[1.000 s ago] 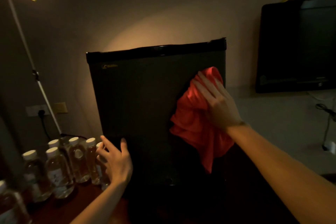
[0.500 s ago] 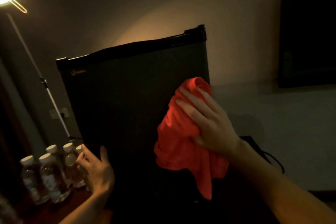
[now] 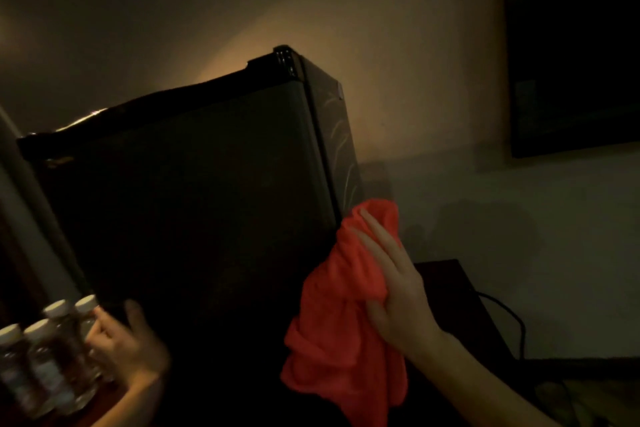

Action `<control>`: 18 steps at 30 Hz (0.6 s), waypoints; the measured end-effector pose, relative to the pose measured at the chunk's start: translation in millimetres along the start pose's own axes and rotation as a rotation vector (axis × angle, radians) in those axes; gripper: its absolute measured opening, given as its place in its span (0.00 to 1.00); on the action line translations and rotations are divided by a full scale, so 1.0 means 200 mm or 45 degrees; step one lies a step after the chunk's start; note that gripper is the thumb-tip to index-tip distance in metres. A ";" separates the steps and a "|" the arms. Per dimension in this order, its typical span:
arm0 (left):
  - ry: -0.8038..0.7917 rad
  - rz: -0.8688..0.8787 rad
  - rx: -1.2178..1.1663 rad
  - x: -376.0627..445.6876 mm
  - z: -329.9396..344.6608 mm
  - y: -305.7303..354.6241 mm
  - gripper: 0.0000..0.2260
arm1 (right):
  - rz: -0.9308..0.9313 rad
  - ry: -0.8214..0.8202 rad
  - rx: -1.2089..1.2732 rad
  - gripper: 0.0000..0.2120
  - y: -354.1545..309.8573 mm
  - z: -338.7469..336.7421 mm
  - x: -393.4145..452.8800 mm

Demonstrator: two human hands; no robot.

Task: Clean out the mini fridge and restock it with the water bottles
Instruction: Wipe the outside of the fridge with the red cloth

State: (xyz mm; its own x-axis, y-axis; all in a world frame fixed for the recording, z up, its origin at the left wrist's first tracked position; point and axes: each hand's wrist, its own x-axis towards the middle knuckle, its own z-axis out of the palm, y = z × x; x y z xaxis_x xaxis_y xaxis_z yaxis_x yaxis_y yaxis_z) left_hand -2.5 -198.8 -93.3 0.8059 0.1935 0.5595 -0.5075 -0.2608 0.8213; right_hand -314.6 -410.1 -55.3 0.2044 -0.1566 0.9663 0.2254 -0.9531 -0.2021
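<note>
The black mini fridge (image 3: pixel 194 184) stands with its door closed, filling the middle of the dim view. My right hand (image 3: pixel 391 274) presses a red cloth (image 3: pixel 339 315) with straight fingers against the fridge's right front edge, low on the door. My left hand (image 3: pixel 128 347) rests on the lower left corner of the door, its fingers spread. Several clear water bottles (image 3: pixel 45 357) with white caps stand on the wooden surface just left of that hand.
A dark TV screen (image 3: pixel 575 45) hangs on the wall at the upper right. A black cable (image 3: pixel 509 319) runs down beside a dark box to the right of the fridge. A pale pole (image 3: pixel 31 218) slants along the left edge.
My right hand slid the red cloth rightward and down, from the door face to its right edge. The view swung left and closer; the lamp left the frame.
</note>
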 end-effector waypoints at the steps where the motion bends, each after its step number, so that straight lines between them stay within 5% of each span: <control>1: -0.015 0.014 0.020 0.00 -0.01 -0.01 0.37 | 0.088 0.008 0.109 0.23 0.02 0.00 0.00; 8: -0.136 -0.029 0.040 0.01 -0.04 0.09 0.29 | 0.437 0.028 0.652 0.23 0.13 0.06 0.13; 11: -0.182 0.011 0.055 0.03 -0.07 0.08 0.36 | 0.501 -0.019 0.582 0.26 0.24 0.05 0.21; 14: -0.231 0.001 0.073 0.06 -0.08 0.04 0.49 | 0.797 0.035 0.443 0.16 0.42 0.09 0.31; 18: -0.300 -0.106 0.118 0.12 -0.09 0.03 0.53 | 1.173 0.077 0.365 0.30 0.54 0.17 0.43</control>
State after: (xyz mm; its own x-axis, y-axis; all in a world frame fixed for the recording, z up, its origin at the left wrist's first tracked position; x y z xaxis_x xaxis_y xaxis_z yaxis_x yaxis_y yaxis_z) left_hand 8.4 -179.6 -73.5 0.8979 -0.0048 0.4402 -0.4154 -0.3407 0.8434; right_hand -240.8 -517.9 0.3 0.3698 -0.8316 0.4143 0.2266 -0.3517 -0.9083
